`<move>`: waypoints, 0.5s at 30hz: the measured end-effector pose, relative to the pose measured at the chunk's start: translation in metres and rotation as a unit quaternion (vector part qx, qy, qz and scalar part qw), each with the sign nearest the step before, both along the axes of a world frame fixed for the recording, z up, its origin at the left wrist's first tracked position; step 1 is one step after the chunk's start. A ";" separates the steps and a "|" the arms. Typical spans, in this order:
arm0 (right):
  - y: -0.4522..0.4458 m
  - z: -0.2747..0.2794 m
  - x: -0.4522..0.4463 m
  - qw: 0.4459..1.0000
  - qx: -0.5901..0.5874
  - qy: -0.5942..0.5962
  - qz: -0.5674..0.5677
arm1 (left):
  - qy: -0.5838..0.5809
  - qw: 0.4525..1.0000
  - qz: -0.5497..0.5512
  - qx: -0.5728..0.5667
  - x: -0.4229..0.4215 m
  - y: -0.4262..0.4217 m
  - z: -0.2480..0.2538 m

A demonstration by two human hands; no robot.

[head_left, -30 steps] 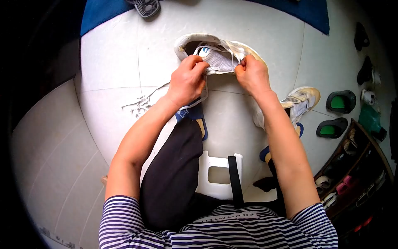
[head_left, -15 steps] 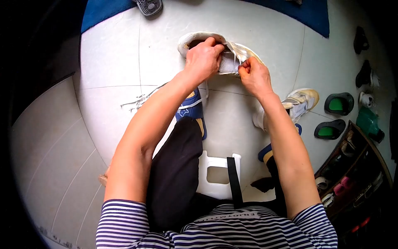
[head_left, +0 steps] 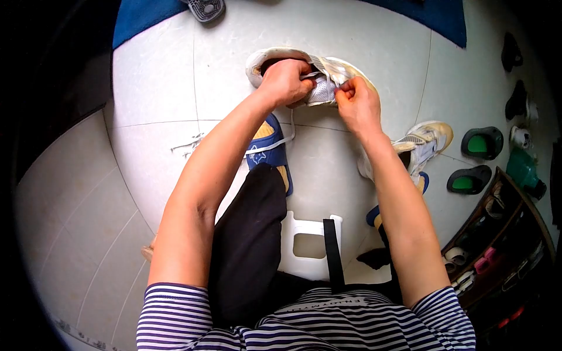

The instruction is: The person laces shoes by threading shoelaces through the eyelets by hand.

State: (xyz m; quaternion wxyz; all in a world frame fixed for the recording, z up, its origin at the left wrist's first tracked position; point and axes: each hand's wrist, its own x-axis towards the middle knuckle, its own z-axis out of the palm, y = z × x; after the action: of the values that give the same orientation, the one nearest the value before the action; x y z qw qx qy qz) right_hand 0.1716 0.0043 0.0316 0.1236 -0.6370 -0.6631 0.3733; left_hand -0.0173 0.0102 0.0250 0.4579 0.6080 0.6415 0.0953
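A white sneaker (head_left: 322, 90) with yellowed edges lies on the tiled floor ahead of me, its opening to the left and its toe to the right. Over the opening, my left hand (head_left: 285, 82) is closed, thumb and forefinger pinching a white shoelace near the tongue. At the lacing closer to the toe, my right hand (head_left: 358, 105) is closed in a pinch on the lace; its fingertips partly cover it. A loose length of shoelace (head_left: 291, 131) hangs from the sneaker across a blue slipper (head_left: 270, 153) and passes behind my left forearm.
A second white sneaker (head_left: 422, 146) lies right of my right forearm. Black clogs with green insoles (head_left: 482, 143) sit farther right, near a shoe rack (head_left: 497, 234). Between my legs is a white plastic stool (head_left: 305, 266). A blue mat (head_left: 149, 20) and a grey slipper (head_left: 208, 9) are at the top.
My left hand has shifted slightly left and down, its thumb and forefinger now drawn together on the lace. My right hand stays nearly in place at the lacing.
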 end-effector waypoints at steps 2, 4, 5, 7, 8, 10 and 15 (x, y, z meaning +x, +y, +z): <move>-0.007 0.008 -0.005 0.998 0.024 0.050 -0.021 | -0.005 1.000 0.006 0.005 0.001 -0.001 0.000; -0.019 0.017 -0.013 0.992 -0.051 0.114 -0.022 | 0.000 0.998 0.009 0.058 0.003 -0.005 -0.004; -0.027 0.010 -0.017 0.991 -0.032 0.126 -0.013 | 0.000 0.998 0.009 0.058 0.004 -0.006 -0.006; -0.038 0.003 -0.025 0.976 -0.100 0.172 -0.089 | -0.003 0.998 0.026 0.061 0.005 -0.007 -0.009; -0.040 0.003 -0.027 0.976 -0.099 0.172 -0.090 | -0.004 0.998 0.025 0.061 0.005 -0.007 -0.009; -0.041 0.003 -0.030 0.945 -0.165 0.215 -0.182 | 0.035 0.995 0.013 0.096 0.005 -0.007 -0.005; -0.035 0.012 -0.034 0.892 -0.240 0.267 -0.274 | 0.025 1.000 0.001 0.008 0.002 -0.005 0.021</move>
State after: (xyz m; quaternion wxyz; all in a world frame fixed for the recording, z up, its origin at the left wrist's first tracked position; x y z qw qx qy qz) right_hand 0.1376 -0.0309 0.0436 0.2368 -0.6795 -0.2946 0.6288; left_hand -0.0154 0.0056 0.0458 0.4366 0.6128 0.6531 0.0854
